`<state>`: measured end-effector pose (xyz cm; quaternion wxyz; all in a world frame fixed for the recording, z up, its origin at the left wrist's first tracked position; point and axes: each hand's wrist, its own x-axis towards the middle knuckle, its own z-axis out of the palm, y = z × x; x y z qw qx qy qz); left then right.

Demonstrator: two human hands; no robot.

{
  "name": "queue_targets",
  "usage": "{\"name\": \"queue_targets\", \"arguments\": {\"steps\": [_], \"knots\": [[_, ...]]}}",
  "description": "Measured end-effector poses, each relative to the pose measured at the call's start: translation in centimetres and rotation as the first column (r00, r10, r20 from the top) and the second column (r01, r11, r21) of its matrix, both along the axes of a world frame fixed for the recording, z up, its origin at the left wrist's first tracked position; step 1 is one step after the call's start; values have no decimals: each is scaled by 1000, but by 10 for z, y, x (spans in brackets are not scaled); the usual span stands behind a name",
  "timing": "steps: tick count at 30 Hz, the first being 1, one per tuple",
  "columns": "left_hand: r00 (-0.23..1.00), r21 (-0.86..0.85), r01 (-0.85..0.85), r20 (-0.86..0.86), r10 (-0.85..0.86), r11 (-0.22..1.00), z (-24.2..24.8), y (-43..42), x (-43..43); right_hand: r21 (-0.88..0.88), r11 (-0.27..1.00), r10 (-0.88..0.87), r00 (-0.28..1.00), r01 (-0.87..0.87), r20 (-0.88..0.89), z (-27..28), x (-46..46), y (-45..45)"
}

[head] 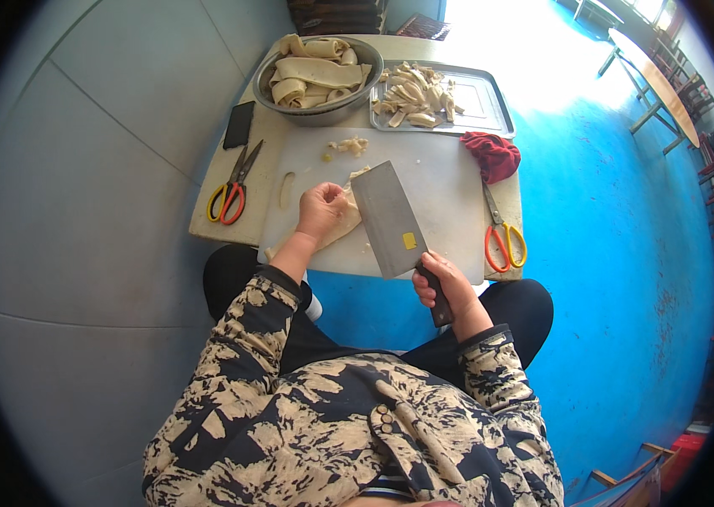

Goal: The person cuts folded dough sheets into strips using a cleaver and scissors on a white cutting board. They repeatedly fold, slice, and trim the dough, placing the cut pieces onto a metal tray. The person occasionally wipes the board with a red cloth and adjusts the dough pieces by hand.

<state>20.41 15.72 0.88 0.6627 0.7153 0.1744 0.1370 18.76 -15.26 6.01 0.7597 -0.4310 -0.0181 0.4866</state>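
My right hand (449, 285) is closed around the dark handle of a cleaver (389, 218). Its broad blade, with a yellow sticker, is tilted over the white cutting board (439, 209). A pale strip of meat-like food (345, 226) lies slantwise on the board, partly hidden by my left hand (321, 212). The fingertips of that hand are pinched together above the strip; whether they grip it is hidden. The blade's left edge is close beside the strip. Beyond my left hand, a small heap of pale scraps (354, 146) sits on the board.
A metal basin (319, 117) of pale folded pieces stands at the back, beside a metal tray (480, 95) with cut strips (417, 95). Scissors (236, 184) and a black phone-like slab (238, 125) lie left; more scissors (499, 231) and a red cloth (493, 155) lie right.
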Motion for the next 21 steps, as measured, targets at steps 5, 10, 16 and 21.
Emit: {"name": "queue_targets", "arguments": {"steps": [5,10,16,21], "knots": [[1000,-191,-26,-5,25,981,-1,4,-6,-72,997,-14,999,17,46,3,-4,2],[998,-211,-55,-8,55,976,0,3,-10,-36,999,-20,998,23,60,8,-8,2],[998,-188,-65,2,67,980,-2,2,-11,34,999,-3,1000,3,9,9,-11,1],[998,-151,-61,12,63,987,-2,1,-11,41,999,-2,997,5,-76,12,-14,2]]}}
